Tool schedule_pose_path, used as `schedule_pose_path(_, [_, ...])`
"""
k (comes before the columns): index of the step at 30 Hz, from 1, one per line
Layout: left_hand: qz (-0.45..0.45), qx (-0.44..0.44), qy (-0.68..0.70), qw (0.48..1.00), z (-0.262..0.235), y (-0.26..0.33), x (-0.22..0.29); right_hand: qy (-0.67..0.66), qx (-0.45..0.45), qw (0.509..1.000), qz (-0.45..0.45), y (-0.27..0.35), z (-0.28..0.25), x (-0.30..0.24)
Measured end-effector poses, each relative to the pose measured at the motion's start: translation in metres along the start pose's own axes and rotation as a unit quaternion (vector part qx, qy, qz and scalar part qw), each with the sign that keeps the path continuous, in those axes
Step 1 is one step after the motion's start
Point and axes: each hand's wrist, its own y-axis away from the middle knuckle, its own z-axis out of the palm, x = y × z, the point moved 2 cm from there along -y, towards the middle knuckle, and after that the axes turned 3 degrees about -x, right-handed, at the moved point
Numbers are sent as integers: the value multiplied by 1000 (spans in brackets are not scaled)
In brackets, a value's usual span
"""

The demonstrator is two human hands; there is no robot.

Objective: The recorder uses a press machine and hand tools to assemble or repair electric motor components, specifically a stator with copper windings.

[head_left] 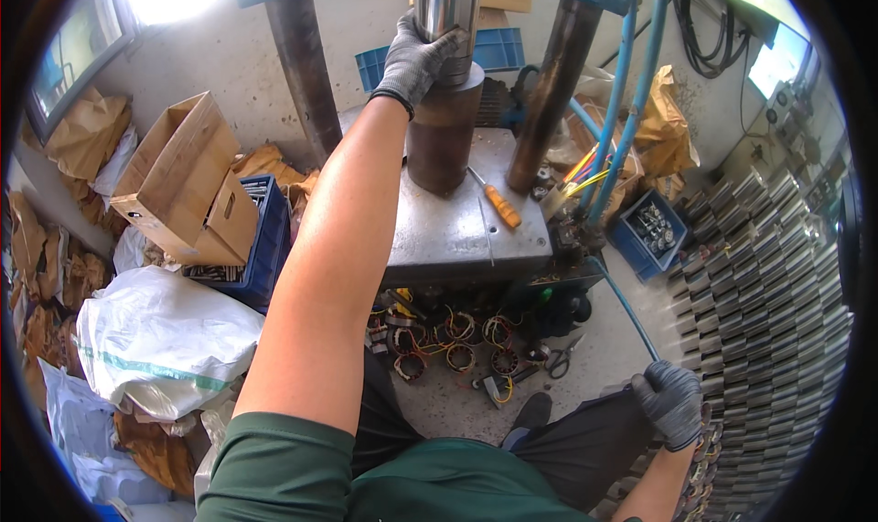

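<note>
The gloved left hand point(422, 62) was curled around the shiny cylinder point(446, 10) at far centre, above the brown block point(444, 147); the right hand point(669, 403), near right, was clenched on the blue lever point(627, 312); an orange-handled screwdriver point(502, 207) lay right of the block on the steel plate point(439, 238).

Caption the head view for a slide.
Gloved left hand grips the shiny cylinder, gloved right hand holds the blue lever; an orange-handled tool lies on the metal table.

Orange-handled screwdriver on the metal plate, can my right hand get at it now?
Likely yes, if your right hand lets go of the blue lever: nothing covers the screwdriver, and its handle lies toward the metal plate's front.
</note>
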Motion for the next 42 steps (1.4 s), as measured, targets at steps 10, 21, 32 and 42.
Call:
schedule_pose_path(10, [-57,-6,-84,995,1,-1,1,-32,-38,999,5,-7,-14,1])
schedule_pose_path(21, [-62,-17,-52,997,-3,4,8,-4,-115,987,-113,-18,-25,17])
schedule_pose_path(32, [-58,-15,-42,997,1,5,4,25,-186,976,-114,-16,-21,19])
schedule_pose_path(42, [-62,-10,-87,994,1,8,8,-55,-115,991,-49,-19,-25,17])
